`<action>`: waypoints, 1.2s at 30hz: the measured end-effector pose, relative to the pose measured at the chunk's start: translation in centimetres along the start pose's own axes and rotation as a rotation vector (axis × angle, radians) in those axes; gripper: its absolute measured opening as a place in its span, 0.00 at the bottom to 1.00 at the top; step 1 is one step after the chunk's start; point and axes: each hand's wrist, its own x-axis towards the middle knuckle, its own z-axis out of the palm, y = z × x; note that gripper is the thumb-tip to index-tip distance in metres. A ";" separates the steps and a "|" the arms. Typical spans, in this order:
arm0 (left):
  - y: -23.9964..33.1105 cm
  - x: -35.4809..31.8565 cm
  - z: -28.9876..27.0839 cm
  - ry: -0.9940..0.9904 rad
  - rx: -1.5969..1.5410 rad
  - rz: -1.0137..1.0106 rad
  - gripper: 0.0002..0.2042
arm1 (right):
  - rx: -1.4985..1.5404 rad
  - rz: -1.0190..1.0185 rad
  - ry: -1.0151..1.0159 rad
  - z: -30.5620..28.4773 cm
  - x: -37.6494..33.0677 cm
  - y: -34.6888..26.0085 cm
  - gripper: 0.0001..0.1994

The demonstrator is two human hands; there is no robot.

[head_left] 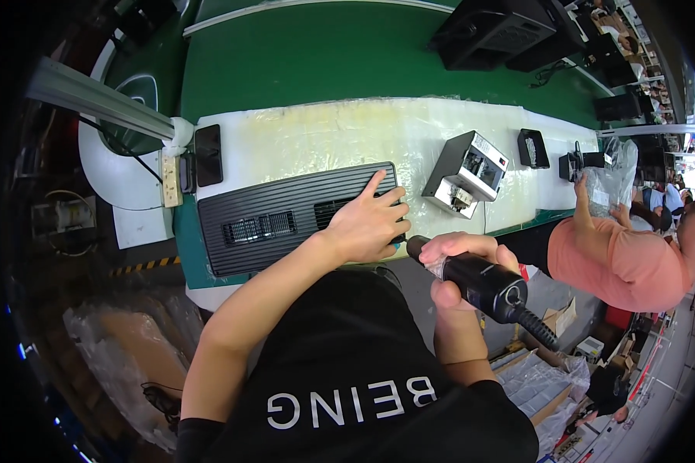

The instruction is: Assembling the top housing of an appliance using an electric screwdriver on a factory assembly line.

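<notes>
A long black ribbed panel with slotted openings lies on the padded white covering of the bench. My left hand rests on its right end, fingers spread and pressed against the surface. In my right hand is a black electric screwdriver, held level with its tip pointing left at the panel's right edge. The tip meets or nearly meets that edge beside my left fingers; the exact contact is hidden. A coiled cable runs from the screwdriver's back end.
A silver and black box-shaped machine stands right of the panel, with a small black tray beyond it. A black phone lies at the left. Large black cabinets stand at the back. Another person works at the right, handling a plastic bag.
</notes>
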 end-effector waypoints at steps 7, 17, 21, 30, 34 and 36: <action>0.1 0.0 -0.2 -0.034 -0.018 -0.008 0.18 | 0.047 -0.047 -0.010 -0.3 -0.2 0.8 0.36; -0.2 1.7 -0.4 -0.050 0.045 -0.103 0.20 | -0.489 -0.031 0.558 -10.8 -1.1 3.5 0.18; -0.2 3.0 0.0 0.043 0.037 -0.064 0.22 | -0.475 -0.072 0.548 -11.2 -2.2 8.2 0.15; 2.1 -7.6 -2.2 0.083 0.094 -0.483 0.34 | -0.368 0.153 0.508 -11.1 -4.8 8.7 0.18; 2.7 -10.0 -1.8 0.172 0.152 -0.622 0.34 | -0.289 0.091 0.373 -6.7 -2.8 2.6 0.21; 2.8 -10.2 -1.7 0.181 0.148 -0.634 0.34 | -0.308 -0.015 0.369 -3.0 -0.2 -0.8 0.25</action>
